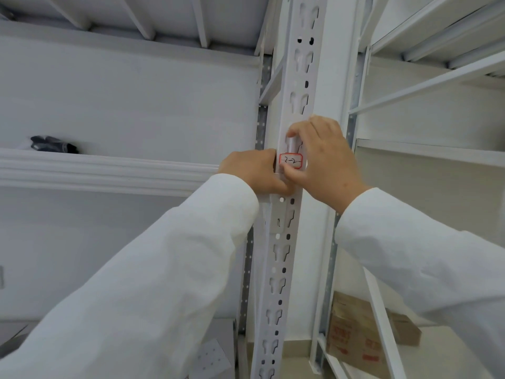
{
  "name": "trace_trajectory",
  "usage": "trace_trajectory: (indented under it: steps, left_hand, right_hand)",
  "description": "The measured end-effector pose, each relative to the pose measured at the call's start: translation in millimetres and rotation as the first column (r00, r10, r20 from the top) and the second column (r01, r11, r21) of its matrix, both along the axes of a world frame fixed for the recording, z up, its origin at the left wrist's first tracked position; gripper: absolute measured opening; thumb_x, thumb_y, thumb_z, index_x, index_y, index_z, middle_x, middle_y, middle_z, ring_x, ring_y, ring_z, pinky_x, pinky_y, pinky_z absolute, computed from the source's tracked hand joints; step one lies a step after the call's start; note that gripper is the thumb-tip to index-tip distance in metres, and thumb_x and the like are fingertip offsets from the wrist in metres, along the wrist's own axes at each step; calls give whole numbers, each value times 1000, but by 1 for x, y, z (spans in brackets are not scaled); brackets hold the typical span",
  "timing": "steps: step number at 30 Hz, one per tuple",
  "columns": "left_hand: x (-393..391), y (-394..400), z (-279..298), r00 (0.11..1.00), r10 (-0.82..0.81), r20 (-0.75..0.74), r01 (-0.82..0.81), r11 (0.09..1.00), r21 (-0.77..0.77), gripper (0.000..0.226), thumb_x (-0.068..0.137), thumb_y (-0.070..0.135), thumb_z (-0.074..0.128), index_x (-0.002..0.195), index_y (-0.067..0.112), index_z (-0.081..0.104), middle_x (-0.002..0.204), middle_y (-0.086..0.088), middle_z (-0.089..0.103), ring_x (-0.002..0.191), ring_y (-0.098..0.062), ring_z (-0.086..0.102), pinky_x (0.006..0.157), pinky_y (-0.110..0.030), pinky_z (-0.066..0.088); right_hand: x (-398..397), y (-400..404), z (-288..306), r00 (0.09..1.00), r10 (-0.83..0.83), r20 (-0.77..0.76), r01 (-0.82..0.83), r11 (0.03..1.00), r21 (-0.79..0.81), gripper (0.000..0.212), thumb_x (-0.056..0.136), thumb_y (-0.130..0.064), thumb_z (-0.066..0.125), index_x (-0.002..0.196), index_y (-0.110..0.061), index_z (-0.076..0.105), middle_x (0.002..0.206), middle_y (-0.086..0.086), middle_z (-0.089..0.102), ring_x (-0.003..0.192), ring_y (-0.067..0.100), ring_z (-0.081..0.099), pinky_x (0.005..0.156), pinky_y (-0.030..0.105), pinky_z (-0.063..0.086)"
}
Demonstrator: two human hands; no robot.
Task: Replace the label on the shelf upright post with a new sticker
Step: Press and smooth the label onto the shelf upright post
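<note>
A white perforated shelf upright post (297, 77) runs up the middle of the view. On it, at hand height, sits a white sticker with a red border (291, 161) and handwritten "2-2". My left hand (254, 172) wraps around the post's left edge just below and beside the sticker. My right hand (322, 162) lies against the post from the right, its thumb pressing on the sticker's lower left and its forefinger curled above it. Both arms wear white sleeves.
White shelf beams (109, 170) extend left and right of the post. A dark bundle (53, 144) lies on the left shelf. Brown cardboard boxes (355, 340) sit low on the right shelf. A grey perforated plate (210, 359) is at the bottom.
</note>
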State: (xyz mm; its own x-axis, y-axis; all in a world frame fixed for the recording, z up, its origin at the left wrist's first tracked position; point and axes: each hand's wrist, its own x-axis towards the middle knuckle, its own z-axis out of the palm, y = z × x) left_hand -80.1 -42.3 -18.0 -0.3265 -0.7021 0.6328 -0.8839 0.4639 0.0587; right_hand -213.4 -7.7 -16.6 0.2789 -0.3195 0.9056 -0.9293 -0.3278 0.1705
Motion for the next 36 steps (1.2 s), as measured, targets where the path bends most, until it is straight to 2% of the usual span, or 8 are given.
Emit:
trace_trajectory:
  steps: [8,12,16,21,25,28,32,36]
  left_hand:
    - [1,-3,0,1000,-10,9,10,1000,4,38,71,57,55,93,26,52,85,6,66,81,-21,62,66,-30,38]
    - [1,-1,1,1000,-14,27,14,1000,15,39,70,55,59,96,27,53,88,6,67,83,-20,62,68,-30,38]
    - [1,-1,2,1000,-17,26,16,1000,25,36,70,54,60,94,27,52,88,7,67,84,-20,63,68,-29,39]
    - [0,-4,1,1000,-17,16,17,1000,21,42,70,58,59,99,28,53,90,7,66,87,-20,62,68,-30,38]
    - [0,-5,1,1000,-18,14,18,1000,20,39,68,58,60,94,30,52,86,8,66,82,-20,61,67,-29,37]
    - [0,-6,0,1000,-20,5,20,1000,13,37,67,56,59,92,30,51,85,8,66,82,-21,61,66,-29,37]
    - [0,-3,1,1000,-9,9,9,1000,4,37,69,55,60,93,28,53,86,7,66,84,-21,62,67,-28,36]
    - [1,-2,1,1000,-4,19,3,1000,19,41,69,59,60,95,28,54,90,7,67,86,-21,62,68,-28,38]
  right_hand:
    - [5,0,-1,978,-161,-133,137,975,-176,32,69,-29,51,94,-10,58,89,13,59,97,37,57,95,58,40]
    - [8,-7,-6,975,-178,-135,149,968,-203,24,70,-17,51,91,-8,59,86,16,59,97,41,58,88,54,46]
    - [9,-7,-9,988,-73,-133,43,975,-218,25,71,-14,49,92,-4,59,88,19,59,107,43,51,86,48,52]
    - [-2,-2,-11,996,22,-84,-26,999,-47,31,76,-16,59,105,-5,57,109,17,56,129,39,38,92,39,46]
    - [0,-2,-7,996,12,-86,-21,994,-108,32,73,-24,60,100,-7,59,103,15,58,121,38,46,79,40,50]
    - [3,-4,-4,992,-73,-101,49,974,-223,27,71,-25,57,92,-9,61,93,13,60,106,37,55,75,44,51]
    - [12,-13,-9,930,-340,-142,274,895,-353,17,70,-22,56,84,-16,63,91,8,65,99,31,63,87,54,47]
    - [10,-18,-10,903,-406,-141,320,854,-410,23,66,-11,56,87,-17,61,87,5,64,95,26,65,84,47,50]
